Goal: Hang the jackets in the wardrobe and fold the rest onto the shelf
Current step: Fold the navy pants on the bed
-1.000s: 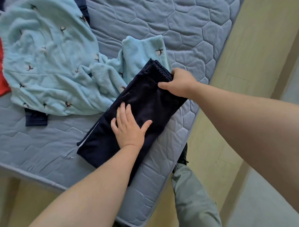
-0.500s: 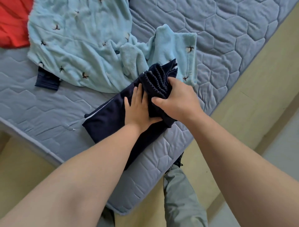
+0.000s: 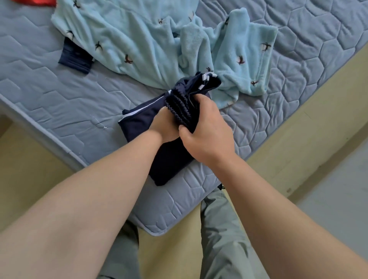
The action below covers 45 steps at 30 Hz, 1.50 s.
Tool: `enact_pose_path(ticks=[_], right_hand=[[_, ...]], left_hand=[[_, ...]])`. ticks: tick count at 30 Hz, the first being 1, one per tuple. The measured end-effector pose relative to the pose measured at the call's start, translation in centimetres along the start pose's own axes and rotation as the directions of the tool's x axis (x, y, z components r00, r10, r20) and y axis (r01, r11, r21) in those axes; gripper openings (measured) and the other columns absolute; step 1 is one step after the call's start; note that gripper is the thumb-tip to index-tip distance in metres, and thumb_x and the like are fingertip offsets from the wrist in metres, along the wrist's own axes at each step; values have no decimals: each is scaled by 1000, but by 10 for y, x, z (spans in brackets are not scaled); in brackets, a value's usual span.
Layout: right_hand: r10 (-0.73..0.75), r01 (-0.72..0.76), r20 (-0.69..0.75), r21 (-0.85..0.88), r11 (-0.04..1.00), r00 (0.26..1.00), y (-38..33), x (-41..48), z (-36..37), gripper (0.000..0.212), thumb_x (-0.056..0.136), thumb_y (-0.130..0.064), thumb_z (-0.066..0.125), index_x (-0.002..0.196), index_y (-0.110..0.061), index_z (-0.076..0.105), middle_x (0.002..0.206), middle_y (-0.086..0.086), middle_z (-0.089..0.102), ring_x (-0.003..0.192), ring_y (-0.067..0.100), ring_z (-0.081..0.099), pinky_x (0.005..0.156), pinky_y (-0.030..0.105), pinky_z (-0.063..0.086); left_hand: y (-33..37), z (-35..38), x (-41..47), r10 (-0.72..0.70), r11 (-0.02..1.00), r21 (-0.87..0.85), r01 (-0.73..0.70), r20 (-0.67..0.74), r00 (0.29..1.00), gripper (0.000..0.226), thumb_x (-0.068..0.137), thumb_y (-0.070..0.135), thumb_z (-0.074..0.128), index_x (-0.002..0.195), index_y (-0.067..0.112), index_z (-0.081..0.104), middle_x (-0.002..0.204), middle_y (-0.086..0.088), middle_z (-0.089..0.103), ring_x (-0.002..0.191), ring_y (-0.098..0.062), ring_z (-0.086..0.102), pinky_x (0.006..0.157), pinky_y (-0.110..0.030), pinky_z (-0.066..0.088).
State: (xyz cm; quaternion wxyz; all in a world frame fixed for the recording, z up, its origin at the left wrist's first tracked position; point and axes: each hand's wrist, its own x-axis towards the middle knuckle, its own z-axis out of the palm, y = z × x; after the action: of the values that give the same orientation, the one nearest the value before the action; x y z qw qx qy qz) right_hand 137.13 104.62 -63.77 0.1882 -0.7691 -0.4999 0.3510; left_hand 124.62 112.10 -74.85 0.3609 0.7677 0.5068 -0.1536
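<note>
Right hand grips the elastic waistband of the navy trousers near the mattress corner edge (bare quilting lies leftward). Left hand rests under the fold, its fingers hidden, so I cannot tell its grip.

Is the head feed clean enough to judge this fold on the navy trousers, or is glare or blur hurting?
Head view: soft even light, no glare. Head view: the navy trousers are so dark their layers merge, yet the waistband in the right hand reads sharp. Head view: wide-angle bowing of the mattress edge; the red cloth looks smeared.
</note>
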Motion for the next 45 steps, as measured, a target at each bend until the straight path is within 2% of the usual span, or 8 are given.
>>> enact_pose_path(ticks=[2, 5, 12, 22, 28, 34, 41, 45], right_hand=[[-14, 14, 24, -16, 1000, 1000, -12, -8, 12, 69, 81, -35, 62, 144, -27, 34, 144, -10, 43, 120, 14, 52, 80, 38, 51], [-32, 34, 42, -63, 997, 999, -29, -18, 29, 67, 79, -32, 61, 140, -26, 36, 141, -8, 42, 110, 20, 57, 72, 42, 54], [-116, 131, 81, -222, 966, 990, -60, -50, 98, 67, 77, -27, 65, 137, -23, 34, 136, 1, 38, 97, 30, 56, 51, 37, 44], [-123, 185, 360, -143, 972, 925, -17, -61, 153, 73, 93, -45, 58, 155, -22, 26, 164, -3, 23, 137, 22, 46, 86, 43, 53], [-168, 185, 196, -73, 980, 966, -6, -49, 133, 36, 100, -46, 43, 132, -30, 42, 141, -15, 45, 102, 14, 61, 71, 42, 55], [-75, 74, -14, -76, 994, 997, 13, -13, 108, 32, 101, -34, 45, 131, -24, 51, 137, -7, 51, 122, 15, 51, 86, 40, 50], [141, -171, -134, -247, 954, 981, 35, 18, 102, 49, 96, -36, 52, 141, -18, 44, 145, 7, 43, 130, 31, 44, 101, 51, 41], [365, -356, 24, -170, 919, 931, 56, 37, 100, 57, 102, -52, 39, 144, -14, 37, 143, 14, 49, 129, 37, 48, 101, 50, 40]], left_hand=[[-16, -9, -22, -287, 841, -470, 270, 36, 957, 34, 103, 17, 44, 134, 16, 58, 139, -9, 61, 122, -20, 59, 104, -33, 47], [-43, -29, -60, -300, 139, -886, 442, 388, 871, 41, 101, 53, 44, 122, 26, 68, 121, -1, 73, 107, -18, 70, 106, -44, 48], [-100, -35, -108, 40, -237, -901, 363, 364, 931, 99, 77, 95, 19, 141, 30, 59, 143, -2, 60, 133, -25, 55, 106, -48, 45], [-112, 0, -110, -242, -265, -900, 347, 410, 879, 68, 89, 70, 56, 127, 16, 68, 124, -8, 72, 115, -23, 69, 101, -39, 52], [-84, 7, -111, -512, -5, -960, 279, 242, 824, 89, 45, 55, 92, 117, 25, 49, 116, 5, 70, 105, -9, 69, 92, -29, 55], [-87, 21, -101, -548, 114, -956, 271, 167, 820, 98, 56, 13, 98, 128, 21, 33, 131, -1, 58, 113, -10, 61, 93, -24, 50], [-81, 24, -87, -743, -319, -880, 352, 462, 484, 104, 51, 39, 99, 133, 13, 40, 132, -8, 59, 111, -33, 65, 95, -55, 54], [-68, 23, -81, -701, -239, -852, 465, 483, 525, 105, 50, 60, 92, 133, 16, 47, 130, -2, 60, 114, -31, 63, 98, -52, 52]])
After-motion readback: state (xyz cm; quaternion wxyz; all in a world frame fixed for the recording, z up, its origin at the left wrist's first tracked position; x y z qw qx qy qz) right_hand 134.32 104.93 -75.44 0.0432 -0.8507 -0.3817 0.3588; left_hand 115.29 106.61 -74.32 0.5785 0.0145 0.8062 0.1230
